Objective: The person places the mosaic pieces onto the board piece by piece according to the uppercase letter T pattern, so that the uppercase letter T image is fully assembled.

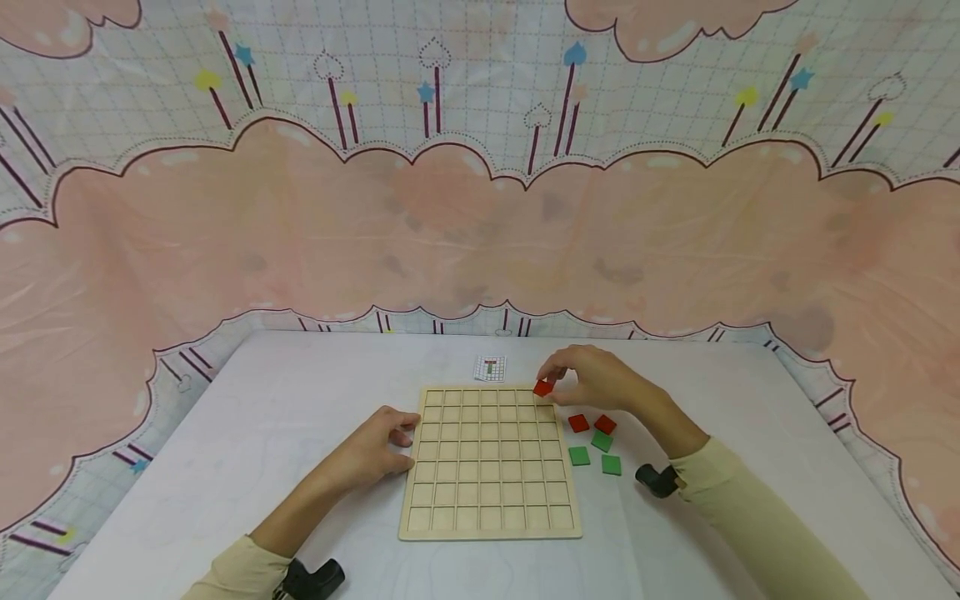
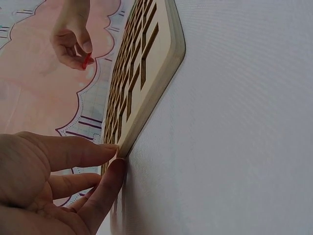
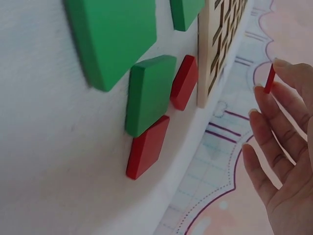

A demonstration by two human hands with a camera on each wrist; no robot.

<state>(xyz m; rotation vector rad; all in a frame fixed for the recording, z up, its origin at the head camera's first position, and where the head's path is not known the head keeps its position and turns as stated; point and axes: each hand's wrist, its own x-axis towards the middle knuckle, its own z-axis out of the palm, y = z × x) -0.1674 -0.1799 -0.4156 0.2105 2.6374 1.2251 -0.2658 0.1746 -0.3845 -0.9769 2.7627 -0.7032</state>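
Note:
In the head view a pale wooden grid board (image 1: 491, 533) lies on the table. My left hand (image 1: 378, 442) is at its left side, thumb and index fingertips touching the edge a little apart from each other. Over the board's far right corner, my right hand (image 1: 600, 379) pinches a red square tile (image 1: 543, 387) between thumb and fingers. The right wrist view shows this tile (image 3: 270, 78) edge-on, the other fingers spread loosely. Right of the board lie two more red tiles (image 1: 578, 423) and several green tiles (image 1: 580, 456).
A small printed card (image 1: 490, 368) with a grid pattern lies just beyond the board's far edge. The white tabletop (image 1: 262, 392) meets a patterned cloth backdrop (image 1: 480, 242) at its far side. Dark wrist-worn devices (image 1: 657, 481) sit at both cuffs.

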